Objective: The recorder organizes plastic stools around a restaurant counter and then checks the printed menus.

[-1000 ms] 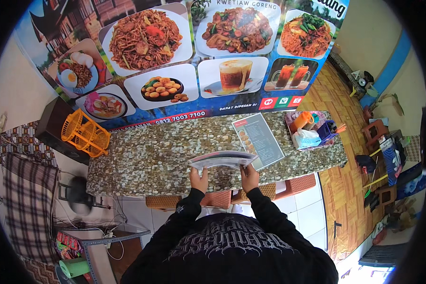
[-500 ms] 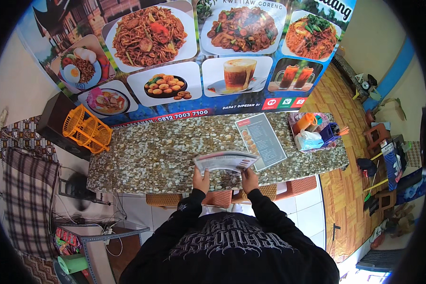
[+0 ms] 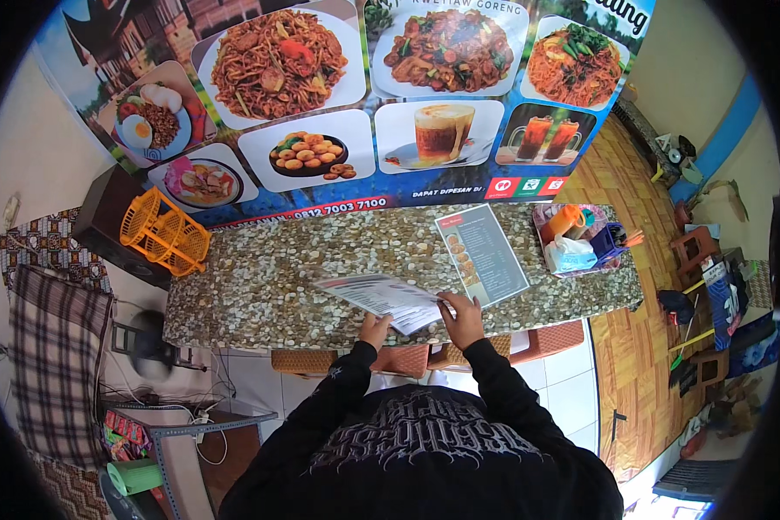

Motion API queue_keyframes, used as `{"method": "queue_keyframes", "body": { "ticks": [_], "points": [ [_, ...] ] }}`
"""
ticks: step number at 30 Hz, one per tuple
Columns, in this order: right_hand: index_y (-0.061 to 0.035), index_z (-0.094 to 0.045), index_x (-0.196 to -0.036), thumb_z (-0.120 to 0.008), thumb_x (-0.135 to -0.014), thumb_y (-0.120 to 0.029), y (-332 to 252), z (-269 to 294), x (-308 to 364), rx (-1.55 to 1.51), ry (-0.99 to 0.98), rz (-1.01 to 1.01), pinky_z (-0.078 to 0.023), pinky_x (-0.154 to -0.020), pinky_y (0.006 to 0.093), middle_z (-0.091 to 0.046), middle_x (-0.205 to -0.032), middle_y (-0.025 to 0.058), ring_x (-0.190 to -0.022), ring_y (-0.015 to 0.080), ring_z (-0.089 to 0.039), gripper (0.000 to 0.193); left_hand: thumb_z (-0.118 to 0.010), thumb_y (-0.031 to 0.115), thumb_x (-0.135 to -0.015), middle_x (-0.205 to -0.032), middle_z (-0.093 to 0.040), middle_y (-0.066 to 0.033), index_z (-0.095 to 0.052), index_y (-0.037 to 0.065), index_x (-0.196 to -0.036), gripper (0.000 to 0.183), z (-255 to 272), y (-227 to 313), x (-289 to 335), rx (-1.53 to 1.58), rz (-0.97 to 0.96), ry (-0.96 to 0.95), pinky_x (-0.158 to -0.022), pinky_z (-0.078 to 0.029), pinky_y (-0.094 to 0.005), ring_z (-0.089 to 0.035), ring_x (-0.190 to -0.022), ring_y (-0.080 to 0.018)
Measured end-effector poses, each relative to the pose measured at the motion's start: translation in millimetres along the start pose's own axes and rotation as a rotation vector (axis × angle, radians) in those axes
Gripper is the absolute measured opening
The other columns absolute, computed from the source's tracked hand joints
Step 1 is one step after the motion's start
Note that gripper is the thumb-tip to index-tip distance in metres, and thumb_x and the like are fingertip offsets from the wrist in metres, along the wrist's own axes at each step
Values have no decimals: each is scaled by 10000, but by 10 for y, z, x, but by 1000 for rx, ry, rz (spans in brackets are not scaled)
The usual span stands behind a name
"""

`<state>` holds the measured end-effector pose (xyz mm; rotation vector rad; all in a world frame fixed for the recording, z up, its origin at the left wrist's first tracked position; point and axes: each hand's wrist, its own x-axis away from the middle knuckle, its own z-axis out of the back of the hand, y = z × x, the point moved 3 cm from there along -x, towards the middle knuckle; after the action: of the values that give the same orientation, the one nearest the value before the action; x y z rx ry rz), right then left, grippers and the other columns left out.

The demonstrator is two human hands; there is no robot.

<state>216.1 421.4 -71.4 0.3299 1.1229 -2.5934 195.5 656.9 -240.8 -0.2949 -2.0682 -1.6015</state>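
A small stack of laminated menu sheets (image 3: 386,296) is tilted above the near edge of the stone-patterned counter (image 3: 260,290). Its lower left edge is gripped by my left hand (image 3: 375,331). My right hand (image 3: 464,320) pinches the right end, with fingers over the top of the sheets. Beyond my right hand, another menu sheet (image 3: 492,251), dark grey with food pictures along one side, lies flat on the counter. How many sheets are in the stack I cannot tell.
An orange plastic rack (image 3: 165,234) stands at the counter's left end beside a dark speaker box (image 3: 113,221). At the right end sits a tray (image 3: 572,270) with bottles, tissues and a blue holder. A big food banner (image 3: 321,195) rises behind. Brown stools (image 3: 546,340) are tucked under the near edge.
The menu stack has swung from facing me crosswise to slanting, its far end now pointing up and left. My right hand has moved up over its right end; my left hand has shifted slightly.
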Motion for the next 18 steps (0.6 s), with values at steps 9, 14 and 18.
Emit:
{"method": "queue_keyframes", "body": {
  "ticks": [9, 14, 18],
  "points": [
    [-186, -660, -1044, -640, -840, -143, -606, 81, -163, 455, -157, 285, -484, -749, 452, -653, -901, 29, -914, 264, -629, 210, -584, 167, -982, -977, -610, -138, -502, 29, -1074, 184, 205, -251, 51, 258, 205, -58, -747, -562, -450, -660, -901, -305],
    [-184, -633, -1030, -627, -832, -125, -504, -107, -170, 534, -169, 284, -482, -742, 433, -668, -863, 27, -879, 256, -649, 207, -567, 179, -993, -938, -629, -142, -540, 31, -1008, 151, 114, -506, 232, 350, 471, -125, -759, -574, -429, -660, -876, -316],
    [-209, -602, -1166, -584, -871, -137, -440, -112, -231, 534, -333, 210, -510, -733, 474, -689, -921, 54, -905, 283, -673, 304, -568, 188, -995, -947, -634, -146, -548, 35, -1023, 157, 55, -430, 259, 269, 414, -130, -765, -575, -427, -663, -875, -313]
  ]
}}
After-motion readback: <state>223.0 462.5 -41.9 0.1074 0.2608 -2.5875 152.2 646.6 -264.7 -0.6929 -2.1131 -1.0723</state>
